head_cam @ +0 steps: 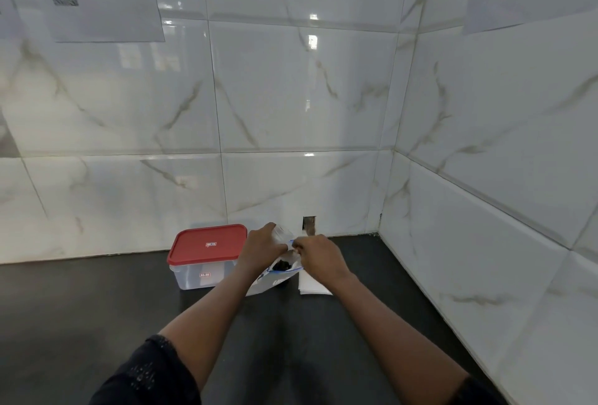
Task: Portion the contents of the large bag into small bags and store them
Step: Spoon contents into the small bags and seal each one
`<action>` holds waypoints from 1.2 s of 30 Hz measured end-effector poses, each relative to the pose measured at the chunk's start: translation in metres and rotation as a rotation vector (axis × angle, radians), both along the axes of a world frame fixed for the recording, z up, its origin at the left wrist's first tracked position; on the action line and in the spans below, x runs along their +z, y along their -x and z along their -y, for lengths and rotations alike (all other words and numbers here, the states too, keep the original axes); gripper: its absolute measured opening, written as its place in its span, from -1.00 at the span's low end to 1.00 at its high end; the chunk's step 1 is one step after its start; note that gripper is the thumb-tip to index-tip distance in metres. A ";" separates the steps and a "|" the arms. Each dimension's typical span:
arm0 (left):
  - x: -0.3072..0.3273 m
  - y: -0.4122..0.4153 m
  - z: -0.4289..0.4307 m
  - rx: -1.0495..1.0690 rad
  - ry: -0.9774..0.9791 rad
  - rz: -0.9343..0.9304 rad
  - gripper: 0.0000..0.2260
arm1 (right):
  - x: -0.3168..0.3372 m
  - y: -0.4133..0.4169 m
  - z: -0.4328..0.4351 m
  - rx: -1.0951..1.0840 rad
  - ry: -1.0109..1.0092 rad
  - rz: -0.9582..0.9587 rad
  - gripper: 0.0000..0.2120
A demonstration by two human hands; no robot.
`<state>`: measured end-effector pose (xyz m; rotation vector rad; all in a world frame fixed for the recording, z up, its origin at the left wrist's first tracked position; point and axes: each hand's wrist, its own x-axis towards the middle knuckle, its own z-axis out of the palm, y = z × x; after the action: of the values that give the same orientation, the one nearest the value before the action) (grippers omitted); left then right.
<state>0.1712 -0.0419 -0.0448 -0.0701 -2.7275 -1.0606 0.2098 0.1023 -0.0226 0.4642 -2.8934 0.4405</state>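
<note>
One black counter (97, 307). One clear box (194, 277) with a red lid (207, 243) stands just left of the hands. One big bag (273, 281) sits right under the hands, mouth open and facing up, dark bits (283, 265) inside. One flat white pile (312, 285), maybe small bags, lies under the right wrist. One small clear bag (281, 232) is held between the hands, just above the big bag's mouth. The left hand (260, 246) grips its side; the right hand (318, 254) pinches its top edge. Both hands are equally near. I think its mouth must be pulled open next.
</note>
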 end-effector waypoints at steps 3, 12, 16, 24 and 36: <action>0.001 -0.004 0.005 0.008 0.012 -0.006 -0.73 | -0.019 -0.002 0.009 0.067 -0.227 0.084 -0.71; 0.001 -0.015 0.015 -0.138 0.068 -0.020 -0.65 | -0.029 0.011 0.033 -0.022 -0.196 0.194 -0.72; 0.001 -0.021 0.018 -0.188 0.092 -0.017 -0.53 | -0.054 0.015 0.040 -0.064 -0.258 0.404 -0.63; -0.002 -0.020 0.018 -0.196 0.032 -0.051 -0.50 | -0.063 0.025 0.043 -0.092 -0.157 0.342 -0.72; -0.009 -0.010 0.026 -0.192 0.037 -0.067 -0.61 | -0.051 0.039 0.065 -0.125 0.018 0.673 -0.60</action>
<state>0.1808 -0.0681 -0.0533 -0.3732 -2.7222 -1.0346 0.1703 0.0377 -0.0734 0.1396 -3.5240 0.7177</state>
